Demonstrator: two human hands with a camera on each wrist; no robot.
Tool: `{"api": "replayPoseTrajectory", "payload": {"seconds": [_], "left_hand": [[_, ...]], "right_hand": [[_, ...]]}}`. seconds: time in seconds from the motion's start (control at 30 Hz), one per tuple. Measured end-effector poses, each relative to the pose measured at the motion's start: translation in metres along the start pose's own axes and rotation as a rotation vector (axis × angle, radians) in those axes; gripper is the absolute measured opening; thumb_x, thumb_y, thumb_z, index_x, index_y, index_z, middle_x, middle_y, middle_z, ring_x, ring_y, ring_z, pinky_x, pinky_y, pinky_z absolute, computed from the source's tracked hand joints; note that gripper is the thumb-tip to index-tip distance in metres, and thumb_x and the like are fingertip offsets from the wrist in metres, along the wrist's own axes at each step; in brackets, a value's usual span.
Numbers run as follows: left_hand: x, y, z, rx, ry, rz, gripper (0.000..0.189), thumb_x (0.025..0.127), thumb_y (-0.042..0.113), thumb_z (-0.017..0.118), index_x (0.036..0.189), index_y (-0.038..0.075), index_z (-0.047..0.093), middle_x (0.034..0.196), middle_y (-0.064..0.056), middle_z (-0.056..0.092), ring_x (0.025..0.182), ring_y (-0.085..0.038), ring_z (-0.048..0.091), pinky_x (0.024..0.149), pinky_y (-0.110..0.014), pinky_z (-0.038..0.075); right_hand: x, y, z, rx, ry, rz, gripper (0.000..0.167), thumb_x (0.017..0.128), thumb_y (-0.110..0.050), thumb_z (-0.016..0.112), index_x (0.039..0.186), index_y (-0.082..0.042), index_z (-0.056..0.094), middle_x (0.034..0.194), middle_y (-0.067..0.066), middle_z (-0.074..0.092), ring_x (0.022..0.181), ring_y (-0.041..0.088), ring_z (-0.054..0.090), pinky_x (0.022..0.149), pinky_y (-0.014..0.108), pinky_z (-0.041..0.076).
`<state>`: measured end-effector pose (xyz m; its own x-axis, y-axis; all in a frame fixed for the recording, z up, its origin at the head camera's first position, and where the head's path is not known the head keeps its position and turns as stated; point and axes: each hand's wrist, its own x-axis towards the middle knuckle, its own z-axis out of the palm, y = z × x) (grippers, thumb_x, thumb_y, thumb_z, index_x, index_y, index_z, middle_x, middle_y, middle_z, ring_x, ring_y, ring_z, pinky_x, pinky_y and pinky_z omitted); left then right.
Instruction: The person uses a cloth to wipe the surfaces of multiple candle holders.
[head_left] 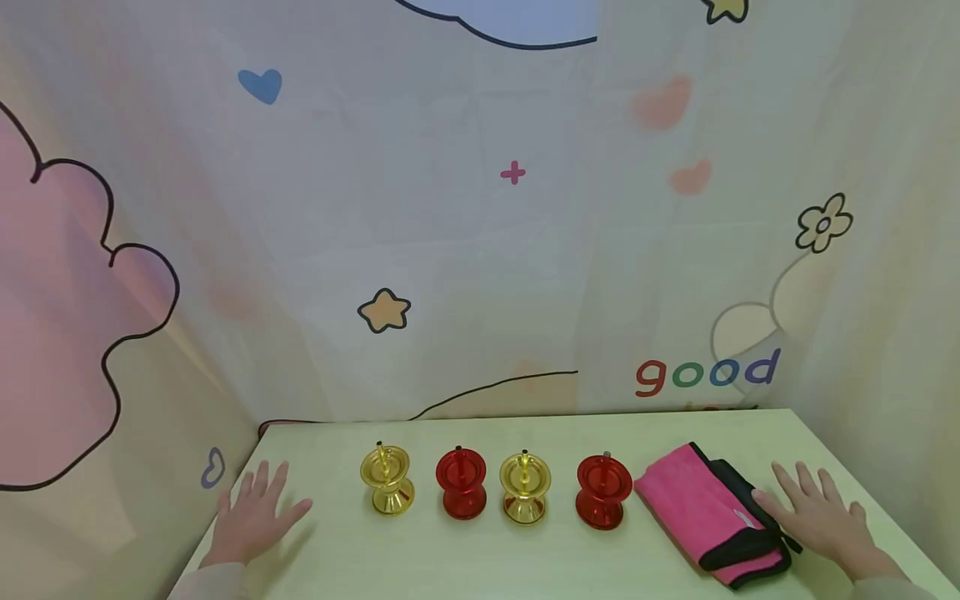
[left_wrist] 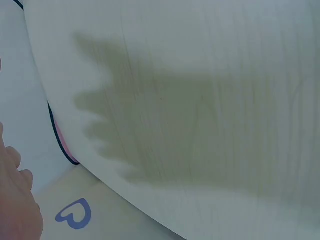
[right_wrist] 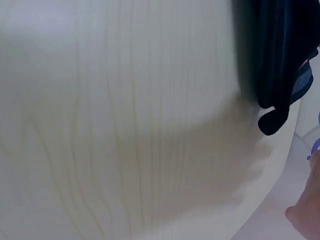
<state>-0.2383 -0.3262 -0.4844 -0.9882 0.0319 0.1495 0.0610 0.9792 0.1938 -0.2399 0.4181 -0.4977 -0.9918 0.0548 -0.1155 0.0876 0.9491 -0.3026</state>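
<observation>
At lower right, the folded pink cloth [head_left: 701, 508] slants lengthwise from upper left to lower right; lower centre, candle holders [head_left: 462, 475] stand upright. Left grip [head_left: 251, 517] and right grip [head_left: 823, 518] spread wide.

Four upright holders [head_left: 462, 483] beside folded pink cloth [head_left: 693, 504]

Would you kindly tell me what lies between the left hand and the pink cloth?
The head view shows, from left hand to pink cloth: a gold holder, a red holder, a second gold holder and a second red holder.
</observation>
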Motion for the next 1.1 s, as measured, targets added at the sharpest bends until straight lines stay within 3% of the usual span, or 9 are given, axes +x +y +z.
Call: {"api": "replayPoseTrajectory", "payload": {"seconds": [0.23, 0.6, 0.87, 1.1], "left_hand": [[0.007, 0.004, 0.006, 0.029, -0.003, 0.037, 0.081, 0.082, 0.063, 0.039, 0.137, 0.004, 0.028, 0.139, -0.030, 0.020, 0.124, -0.050, 0.022, 0.092, -0.069, 0.011], [0.010, 0.017, 0.012, -0.009, -0.034, 0.053, 0.082, 0.082, 0.064, 0.038, 0.138, 0.005, 0.026, 0.142, -0.028, 0.017, 0.126, -0.049, 0.019, 0.094, -0.068, 0.011], [0.012, 0.038, 0.011, -0.046, -0.012, 0.078, 0.080, 0.082, 0.060, 0.043, 0.139, 0.006, 0.026, 0.142, -0.026, 0.020, 0.126, -0.047, 0.023, 0.094, -0.067, 0.014], [0.016, 0.047, 0.017, -0.102, 0.008, 0.092, 0.082, 0.080, 0.059, 0.047, 0.139, 0.006, 0.025, 0.142, -0.024, 0.022, 0.126, -0.044, 0.025, 0.095, -0.065, 0.016]], "right_hand": [[-0.002, -0.007, 0.004, -0.010, -0.026, -0.013, 0.087, 0.084, -0.064, 0.028, 0.136, 0.004, 0.016, 0.131, 0.042, 0.006, 0.119, 0.058, -0.007, 0.080, 0.078, -0.004], [-0.001, -0.042, 0.008, -0.041, 0.062, -0.105, 0.082, 0.084, -0.062, 0.035, 0.136, -0.001, 0.021, 0.134, 0.037, 0.015, 0.123, 0.054, 0.002, 0.082, 0.077, 0.004], [0.000, -0.078, 0.016, -0.116, 0.153, -0.253, 0.079, 0.078, -0.062, 0.046, 0.136, -0.010, 0.031, 0.136, 0.028, 0.028, 0.122, 0.049, 0.020, 0.084, 0.073, 0.021], [0.000, -0.092, 0.021, -0.063, 0.128, -0.320, 0.080, 0.071, -0.063, 0.055, 0.132, -0.014, 0.040, 0.136, 0.024, 0.034, 0.118, 0.051, 0.030, 0.081, 0.069, 0.031]]}}
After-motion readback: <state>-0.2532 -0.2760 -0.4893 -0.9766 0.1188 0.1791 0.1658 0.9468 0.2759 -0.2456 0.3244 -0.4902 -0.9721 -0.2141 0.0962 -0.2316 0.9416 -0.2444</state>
